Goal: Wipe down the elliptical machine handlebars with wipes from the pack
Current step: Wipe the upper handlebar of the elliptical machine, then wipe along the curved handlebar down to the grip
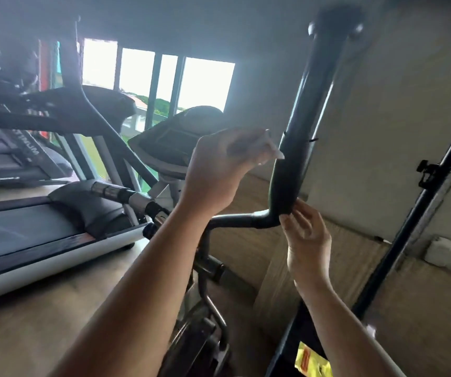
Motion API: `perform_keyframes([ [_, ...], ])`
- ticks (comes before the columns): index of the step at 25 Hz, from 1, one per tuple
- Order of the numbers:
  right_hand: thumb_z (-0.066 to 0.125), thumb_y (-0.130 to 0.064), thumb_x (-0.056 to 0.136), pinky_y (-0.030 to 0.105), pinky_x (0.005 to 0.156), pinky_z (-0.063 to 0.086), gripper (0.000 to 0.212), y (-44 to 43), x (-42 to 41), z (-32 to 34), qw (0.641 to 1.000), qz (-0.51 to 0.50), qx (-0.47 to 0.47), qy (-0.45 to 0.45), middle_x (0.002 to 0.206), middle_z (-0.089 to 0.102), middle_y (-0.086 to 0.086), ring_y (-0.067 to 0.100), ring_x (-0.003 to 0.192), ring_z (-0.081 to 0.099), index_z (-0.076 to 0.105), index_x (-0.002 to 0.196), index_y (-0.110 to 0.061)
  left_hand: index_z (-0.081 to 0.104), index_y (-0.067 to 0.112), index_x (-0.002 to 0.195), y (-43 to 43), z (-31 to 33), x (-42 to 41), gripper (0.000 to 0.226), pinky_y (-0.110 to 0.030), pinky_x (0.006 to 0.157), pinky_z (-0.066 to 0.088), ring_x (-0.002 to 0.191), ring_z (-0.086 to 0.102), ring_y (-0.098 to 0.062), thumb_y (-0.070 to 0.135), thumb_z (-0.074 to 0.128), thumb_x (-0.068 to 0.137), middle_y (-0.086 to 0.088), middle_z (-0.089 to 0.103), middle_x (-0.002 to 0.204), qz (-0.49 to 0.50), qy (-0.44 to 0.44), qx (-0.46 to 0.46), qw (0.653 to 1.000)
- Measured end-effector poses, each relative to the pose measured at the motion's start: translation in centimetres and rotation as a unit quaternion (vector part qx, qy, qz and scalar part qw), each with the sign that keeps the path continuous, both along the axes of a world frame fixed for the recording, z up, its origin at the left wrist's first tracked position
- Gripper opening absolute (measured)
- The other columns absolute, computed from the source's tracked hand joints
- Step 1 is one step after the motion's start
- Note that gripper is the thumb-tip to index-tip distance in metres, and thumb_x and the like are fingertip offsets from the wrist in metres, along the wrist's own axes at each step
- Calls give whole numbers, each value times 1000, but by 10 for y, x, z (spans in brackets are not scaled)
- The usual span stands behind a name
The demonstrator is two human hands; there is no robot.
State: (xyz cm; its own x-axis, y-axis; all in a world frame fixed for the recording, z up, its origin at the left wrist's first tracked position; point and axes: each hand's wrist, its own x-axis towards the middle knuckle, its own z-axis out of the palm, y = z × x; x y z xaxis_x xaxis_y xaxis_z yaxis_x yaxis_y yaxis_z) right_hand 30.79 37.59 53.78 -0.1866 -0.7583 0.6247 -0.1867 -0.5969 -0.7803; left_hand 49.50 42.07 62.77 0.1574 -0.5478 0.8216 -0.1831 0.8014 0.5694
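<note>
A black padded handlebar (308, 112) of the elliptical rises up the middle right and bends at its lower end into a thinner bar. My left hand (216, 170) is raised just left of it and pinches a white wipe (267, 148), whose corner reaches the grip. Lower down, my right hand (307, 235) is beside the bend, fingertips touching the grip's bottom edge, fingers loosely spread. A yellow pack (312, 361) lies at the bottom right.
The elliptical's console (169, 142) sits behind my left hand. A treadmill (41, 227) fills the left side on a wooden floor. A thin black pole (420, 202) slants along the right wall. Bright windows (159, 77) are at the back.
</note>
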Motion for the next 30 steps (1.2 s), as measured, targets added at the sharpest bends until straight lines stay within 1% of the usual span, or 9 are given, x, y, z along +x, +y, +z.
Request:
perform_keyframes([
  [3, 67, -20, 94, 16, 93, 51, 32, 13, 8, -8, 1000, -16, -6, -2, 125, 65, -12, 2, 117, 60, 61, 121, -36, 75, 30, 108, 17, -19, 8, 20, -47, 87, 60, 93, 74, -11, 35, 73, 89, 11, 78, 99, 81, -22, 57, 995],
  [7, 64, -20, 94, 15, 90, 47, 28, 36, 14, -31, 1000, 23, -3, 4, 125, 58, -10, 7, 115, 60, 57, 117, -35, 74, 26, 117, 47, -45, 14, 33, -44, 87, 60, 94, 73, -9, 42, 72, 88, 10, 76, 106, 191, -61, 142, 969],
  [9, 63, -18, 96, 10, 89, 48, 26, 45, 16, -44, 994, 101, 12, 36, 122, 61, -10, 5, 116, 60, 58, 118, -31, 74, 28, 113, 65, -60, 17, 25, -40, 90, 59, 95, 71, -5, 37, 73, 90, 11, 76, 106, 241, -70, 172, 953],
  [12, 65, -17, 95, 20, 93, 51, 24, 59, 27, -62, 967, 227, 44, 103, 113, 66, -14, 4, 110, 63, 60, 109, -37, 74, 32, 105, 97, -88, 27, 16, -42, 92, 57, 91, 71, -7, 29, 73, 90, 9, 76, 102, 298, -94, 245, 918],
  [15, 67, -15, 93, 11, 84, 47, 16, 75, 42, -87, 924, 325, 50, 197, 99, 70, -16, -2, 96, 66, 66, 101, -28, 72, 34, 100, 143, -126, 37, 17, -39, 94, 54, 96, 70, -6, 38, 71, 84, 12, 76, 101, 369, -101, 315, 868],
  [17, 67, -17, 92, 6, 78, 44, 6, 90, 54, -104, 881, 381, 37, 277, 90, 71, -16, -6, 90, 65, 68, 93, -24, 73, 31, 103, 182, -152, 39, 23, -33, 90, 55, 93, 70, -5, 40, 73, 82, 10, 76, 99, 420, -108, 376, 819],
  [22, 68, -24, 92, 26, 82, 53, 5, 156, 110, -137, 769, 496, -25, 402, 92, 74, -9, 7, 87, 67, 72, 92, -20, 75, 21, 99, 307, -205, 42, 13, -29, 78, 57, 80, 72, -9, 25, 74, 86, 4, 77, 88, 501, -73, 482, 715],
  [26, 61, -24, 93, 27, 72, 55, 7, 239, 155, -153, 678, 549, -142, 468, 91, 70, -13, 9, 81, 66, 68, 90, -26, 73, 20, 95, 417, -232, 50, 11, -29, 74, 51, 83, 68, -15, 21, 71, 85, 2, 75, 86, 564, -85, 541, 619],
  [30, 53, -27, 94, 35, 67, 57, 12, 348, 196, -165, 612, 562, -198, 520, 91, 68, -7, 19, 77, 64, 63, 90, -23, 72, 17, 93, 527, -258, 62, 10, -31, 74, 49, 87, 66, -21, 17, 71, 83, -2, 73, 85, 592, -58, 584, 552],
])
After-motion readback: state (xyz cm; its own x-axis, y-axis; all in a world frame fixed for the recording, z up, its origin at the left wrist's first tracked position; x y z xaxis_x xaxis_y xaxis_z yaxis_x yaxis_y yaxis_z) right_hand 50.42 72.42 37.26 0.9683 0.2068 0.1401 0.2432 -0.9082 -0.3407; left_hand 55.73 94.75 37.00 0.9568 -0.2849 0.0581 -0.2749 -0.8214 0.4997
